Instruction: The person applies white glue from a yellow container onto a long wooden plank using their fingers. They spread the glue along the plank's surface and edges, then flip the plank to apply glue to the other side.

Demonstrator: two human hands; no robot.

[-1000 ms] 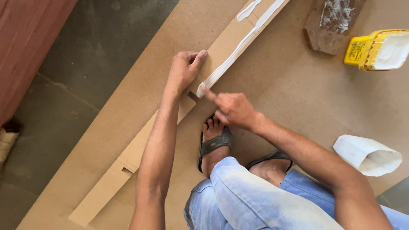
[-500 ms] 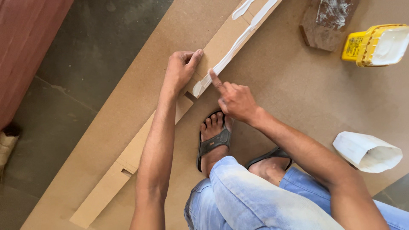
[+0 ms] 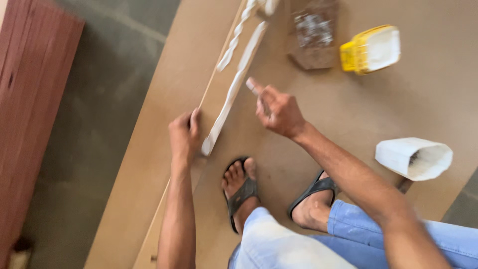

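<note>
Head view, single frame, somewhat motion-blurred.

Left hand (image 3: 184, 135): fingers curled down over the near end of a long narrow board strip (image 3: 211, 107), pressing or gripping its edge; whether the fingers wrap under it cannot be told.

Right hand (image 3: 277, 109): raised just right of the strip, loosely fisted, one finger (image 3: 254, 85) extended with a pale smear at its tip. It holds nothing visible and does not touch the strip.

Board strip: runs from beneath the left forearm away past both hands to the top edge of the picture. It lies flat on a large brown sheet (image 3: 438, 99). Judged stiff, light for its length and liable to flex or swing if lifted from one end; best held by the long edges, clear of the wet face.

White bead (image 3: 234, 92): a thick band of paste or glue along the strip's face, starting just beyond the left hand's fingertips. Judged soft, sticky and easily smeared.

Beyond the right hand: a yellow tub (image 3: 371, 49) with white contents, and a brown block (image 3: 312, 37) dusted white.

Right of the right forearm: a white cone-shaped container (image 3: 413, 157) on its side.

Below the hands: two sandalled feet (image 3: 241, 187), blue trousers.

Far left of the left hand: grey floor (image 3: 99, 124), reddish panel (image 3: 30, 99).
</note>
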